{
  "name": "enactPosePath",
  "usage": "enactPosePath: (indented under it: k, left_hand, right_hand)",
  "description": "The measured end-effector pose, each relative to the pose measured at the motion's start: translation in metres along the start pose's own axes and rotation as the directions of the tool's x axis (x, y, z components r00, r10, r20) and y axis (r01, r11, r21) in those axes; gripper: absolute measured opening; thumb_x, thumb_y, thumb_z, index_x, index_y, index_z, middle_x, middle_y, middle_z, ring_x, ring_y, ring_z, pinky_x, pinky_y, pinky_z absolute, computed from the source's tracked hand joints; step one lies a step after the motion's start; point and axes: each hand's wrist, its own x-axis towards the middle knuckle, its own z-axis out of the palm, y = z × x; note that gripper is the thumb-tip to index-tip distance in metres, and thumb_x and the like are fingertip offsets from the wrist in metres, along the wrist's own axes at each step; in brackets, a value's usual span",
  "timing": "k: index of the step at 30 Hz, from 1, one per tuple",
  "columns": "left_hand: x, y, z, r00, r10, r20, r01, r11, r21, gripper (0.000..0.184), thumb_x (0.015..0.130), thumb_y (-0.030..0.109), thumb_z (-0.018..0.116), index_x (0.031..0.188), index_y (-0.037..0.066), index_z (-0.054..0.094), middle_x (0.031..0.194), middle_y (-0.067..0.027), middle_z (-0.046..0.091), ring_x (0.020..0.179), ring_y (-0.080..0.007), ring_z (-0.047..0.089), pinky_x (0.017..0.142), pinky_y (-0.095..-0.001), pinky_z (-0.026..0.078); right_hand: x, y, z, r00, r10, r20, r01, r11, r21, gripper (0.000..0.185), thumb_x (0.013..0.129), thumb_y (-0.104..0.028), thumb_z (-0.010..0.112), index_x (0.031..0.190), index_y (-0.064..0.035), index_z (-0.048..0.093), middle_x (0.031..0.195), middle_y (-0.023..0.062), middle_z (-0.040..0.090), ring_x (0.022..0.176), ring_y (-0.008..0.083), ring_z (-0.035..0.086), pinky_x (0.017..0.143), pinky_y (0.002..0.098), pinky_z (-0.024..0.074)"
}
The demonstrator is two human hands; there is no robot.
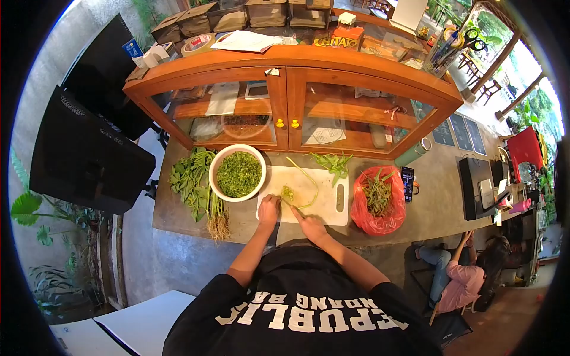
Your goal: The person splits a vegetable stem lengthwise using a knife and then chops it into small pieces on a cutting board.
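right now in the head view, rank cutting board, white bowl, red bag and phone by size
1. cutting board
2. red bag and white bowl, too alike to rank
3. phone

Head cam, v wide fisheye w/ dark rounded edges, looking fwd & down past a black shirt point(285, 345). Cutting board point(323, 212)'s approx mid-frame, fairly close, w/ the cabinet point(287, 107) straight ahead beyond it.

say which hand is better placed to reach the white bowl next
Probably the left hand: it sits nearer the white bowl, on the same side of the cutting board. The right hand is farther off and holds the knife.
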Motion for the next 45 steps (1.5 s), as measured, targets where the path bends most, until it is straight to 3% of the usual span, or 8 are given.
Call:
enactPosePath:
  k: [6,12,14,19,33,42,45]
  left_hand:
    - [-0.002,0.005,-0.004,0.998,0.047,0.028,-0.048,0.998,0.035,0.010,0.084,0.008,0.067,0.092,0.006,0.073,0.096,-0.0120,0.064,0.095,-0.0328,0.061,0.081,-0.0422,0.053]
    - [-0.009,0.004,0.001,0.996,0.088,0.000,-0.088,0.996,0.028,0.017,0.083,0.006,0.066,0.099,0.006,0.072,0.097,-0.0124,0.064,0.097,-0.0326,0.060,0.083,-0.0427,0.052]
    - [-0.010,0.005,0.003,0.999,0.038,-0.005,-0.037,0.999,0.027,0.017,0.083,0.006,0.065,0.099,0.006,0.073,0.097,-0.0128,0.065,0.097,-0.0331,0.060,0.084,-0.0431,0.052]
    - [-0.006,0.011,0.008,0.997,-0.060,-0.054,0.061,0.998,0.015,0.016,0.084,0.007,0.065,0.097,0.006,0.073,0.095,-0.0143,0.066,0.094,-0.0343,0.061,0.084,-0.0436,0.052]
    - [-0.009,0.020,0.012,0.990,-0.016,-0.141,0.029,0.996,0.088,0.011,0.081,0.004,0.065,0.091,0.003,0.072,0.091,-0.0148,0.067,0.089,-0.0336,0.062,0.081,-0.0426,0.051]
    - [-0.008,0.028,0.009,0.983,-0.060,-0.173,0.076,0.993,0.090,0.009,0.082,0.004,0.064,0.088,0.003,0.071,0.085,-0.0138,0.068,0.086,-0.0332,0.062,0.080,-0.0422,0.051]
    - [-0.007,0.027,0.006,0.986,-0.007,-0.169,0.023,0.996,0.089,0.008,0.084,0.005,0.064,0.090,0.003,0.069,0.084,-0.0140,0.067,0.085,-0.0327,0.063,0.078,-0.0422,0.051]
  right_hand:
    - [0.006,0.002,-0.003,1.000,0.024,0.020,-0.023,1.000,-0.020,0.080,0.083,0.000,0.050,0.156,-0.0208,0.022,0.075,0.0213,0.067,0.067,0.0363,0.068,0.065,0.0470,0.0566]
    - [0.011,0.011,-0.014,0.993,0.075,0.092,-0.082,0.994,0.075,0.081,0.083,0.000,0.050,0.156,-0.0254,0.023,0.077,0.0228,0.068,0.069,0.0387,0.068,0.067,0.0501,0.0558]
    - [0.011,0.013,-0.018,0.993,0.085,0.083,-0.095,0.988,0.119,0.080,0.084,-0.001,0.049,0.155,-0.0272,0.023,0.078,0.0226,0.067,0.069,0.0395,0.068,0.068,0.0514,0.0553]
    - [0.009,0.015,-0.035,0.991,0.019,0.130,-0.037,0.990,0.137,0.077,0.085,-0.003,0.048,0.155,-0.0239,0.025,0.077,0.0234,0.067,0.069,0.0393,0.067,0.068,0.0515,0.0548]
    - [0.009,0.027,-0.013,0.985,-0.078,0.154,0.057,0.989,0.135,0.081,0.083,0.001,0.047,0.156,-0.0222,0.022,0.072,0.0233,0.065,0.065,0.0397,0.067,0.064,0.0505,0.0555]
    - [0.014,0.027,-0.002,0.992,-0.119,0.029,0.116,0.988,0.099,0.083,0.084,0.001,0.048,0.157,-0.0223,0.017,0.073,0.0238,0.066,0.062,0.0382,0.068,0.062,0.0496,0.0566]
    - [0.007,0.026,-0.010,0.988,-0.099,0.115,0.091,0.993,0.079,0.083,0.084,0.001,0.048,0.157,-0.0221,0.017,0.073,0.0238,0.067,0.064,0.0381,0.068,0.063,0.0496,0.0566]
